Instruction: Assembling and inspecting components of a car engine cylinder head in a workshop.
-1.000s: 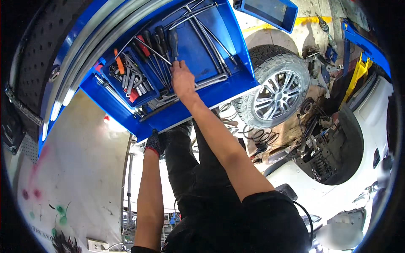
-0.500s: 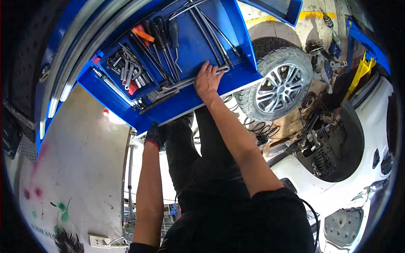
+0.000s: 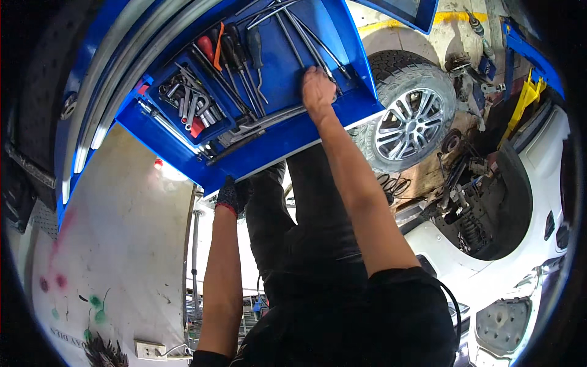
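My bare right hand (image 3: 319, 92) is in the blue drawer (image 3: 358, 105), fingers curled down over the ends of long steel bars (image 3: 301, 38). Its palm and fingertips are hidden, so what it grips cannot be made out. Beside it a long metal bar (image 3: 278, 117) lies along the front wall. My left hand (image 3: 230, 196), in a dark glove with a red cuff, is closed on the drawer's front edge, thumb on top. Left of the bars lie screwdrivers with black handles (image 3: 231, 49), a red handle (image 3: 205, 45) and a hooked tool (image 3: 254, 49).
A small blue bin (image 3: 174, 125) of sockets and wrenches sits in the drawer's left part. Right of the drawer stands a wheel with tyre (image 3: 408, 125). A white car body (image 3: 489, 269) with an open wheel arch is at the right, a pale panel (image 3: 122, 244) at the left.
My right hand has moved farther into the drawer and slightly right; the hooked bar end beside it is now hidden. The orange and red handles have shifted. My left hand stays on the edge.
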`<state>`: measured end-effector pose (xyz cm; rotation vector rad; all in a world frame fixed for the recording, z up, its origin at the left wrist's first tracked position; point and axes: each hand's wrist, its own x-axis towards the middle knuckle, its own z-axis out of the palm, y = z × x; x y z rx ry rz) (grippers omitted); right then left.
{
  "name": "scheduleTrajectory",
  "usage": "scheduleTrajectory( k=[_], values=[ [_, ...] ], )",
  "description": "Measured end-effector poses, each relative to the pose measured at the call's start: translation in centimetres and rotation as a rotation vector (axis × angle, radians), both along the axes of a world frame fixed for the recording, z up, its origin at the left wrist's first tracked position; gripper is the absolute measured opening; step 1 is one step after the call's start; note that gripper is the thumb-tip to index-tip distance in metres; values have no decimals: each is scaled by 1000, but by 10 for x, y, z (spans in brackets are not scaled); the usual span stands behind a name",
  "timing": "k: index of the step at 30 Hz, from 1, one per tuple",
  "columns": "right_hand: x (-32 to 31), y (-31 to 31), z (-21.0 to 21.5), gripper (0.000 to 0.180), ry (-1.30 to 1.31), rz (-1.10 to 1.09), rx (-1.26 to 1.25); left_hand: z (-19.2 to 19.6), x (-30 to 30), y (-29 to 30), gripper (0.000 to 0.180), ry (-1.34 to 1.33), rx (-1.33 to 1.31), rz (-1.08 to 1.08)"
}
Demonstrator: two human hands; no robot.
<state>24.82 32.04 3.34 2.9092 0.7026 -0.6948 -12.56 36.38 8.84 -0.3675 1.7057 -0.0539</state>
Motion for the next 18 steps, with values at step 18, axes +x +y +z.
scheduleTrajectory(
  k=[18],
  values=[
    [-3, 55, 227, 20, 1595, -945, 668, 39, -73, -37, 35, -399, 976, -1483]
  ],
)
